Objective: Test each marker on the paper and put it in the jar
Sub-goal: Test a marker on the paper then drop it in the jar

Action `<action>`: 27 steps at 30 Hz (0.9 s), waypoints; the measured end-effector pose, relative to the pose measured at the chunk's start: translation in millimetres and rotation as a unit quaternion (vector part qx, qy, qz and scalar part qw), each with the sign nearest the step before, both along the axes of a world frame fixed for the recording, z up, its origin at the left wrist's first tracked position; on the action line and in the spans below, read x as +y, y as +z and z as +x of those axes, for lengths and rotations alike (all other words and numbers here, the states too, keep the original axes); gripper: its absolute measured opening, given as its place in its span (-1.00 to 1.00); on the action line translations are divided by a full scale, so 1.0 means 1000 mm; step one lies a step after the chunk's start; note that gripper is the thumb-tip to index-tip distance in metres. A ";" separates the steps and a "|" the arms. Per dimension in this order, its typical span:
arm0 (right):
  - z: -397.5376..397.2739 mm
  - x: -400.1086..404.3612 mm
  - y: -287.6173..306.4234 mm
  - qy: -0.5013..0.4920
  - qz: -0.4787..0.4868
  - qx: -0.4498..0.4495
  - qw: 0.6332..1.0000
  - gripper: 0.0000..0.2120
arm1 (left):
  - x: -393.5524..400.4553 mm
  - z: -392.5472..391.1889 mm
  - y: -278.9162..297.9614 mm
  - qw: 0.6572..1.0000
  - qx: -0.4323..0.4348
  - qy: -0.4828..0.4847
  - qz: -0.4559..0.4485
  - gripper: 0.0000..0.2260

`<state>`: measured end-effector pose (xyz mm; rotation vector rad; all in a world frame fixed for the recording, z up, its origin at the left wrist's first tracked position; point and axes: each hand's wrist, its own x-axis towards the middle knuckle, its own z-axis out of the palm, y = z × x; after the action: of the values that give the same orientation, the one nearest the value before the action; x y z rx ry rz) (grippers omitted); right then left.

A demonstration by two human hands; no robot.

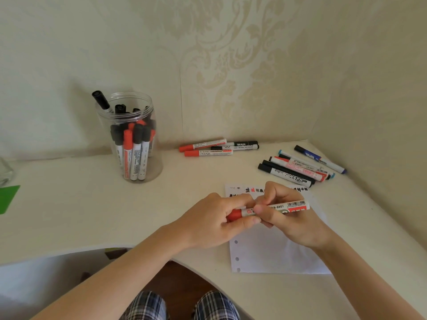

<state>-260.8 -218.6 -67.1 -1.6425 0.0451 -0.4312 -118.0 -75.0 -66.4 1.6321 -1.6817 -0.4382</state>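
Observation:
Both hands hold one red marker (286,207) level above the white paper (275,248). My left hand (215,221) grips its red cap (234,214). My right hand (286,215) pinches the white barrel just beside the cap. Red and black test marks run along the paper's top edge. The clear plastic jar (132,137) stands at the back left, with several black and red markers in it. Loose markers lie in two groups: one (219,147) by the back wall, another (300,167) at the right beyond the paper.
A green card (8,198) lies at the left edge, beside a glass object (4,170). The cream desk (92,204) sits in a wall corner, with a curved front cut-out over my lap.

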 end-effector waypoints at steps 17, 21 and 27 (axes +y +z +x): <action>-0.002 0.001 -0.003 -0.050 0.178 0.099 0.978 -0.45 | 0.001 0.013 -0.015 0.993 0.078 0.086 -0.023 -0.91; -0.015 -0.010 0.012 -0.034 0.032 0.215 0.976 -0.71 | 0.010 0.024 -0.018 0.995 0.005 0.097 -0.023 -0.89; -0.003 0.004 0.022 -0.056 -0.355 0.280 0.890 -0.78 | 0.005 0.015 -0.012 0.994 -0.066 0.087 -0.027 -0.84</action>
<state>-263.8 -215.0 -45.0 -2.4589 0.4632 -0.0283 -102.5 -69.8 -78.7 1.7830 -1.6154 -0.2014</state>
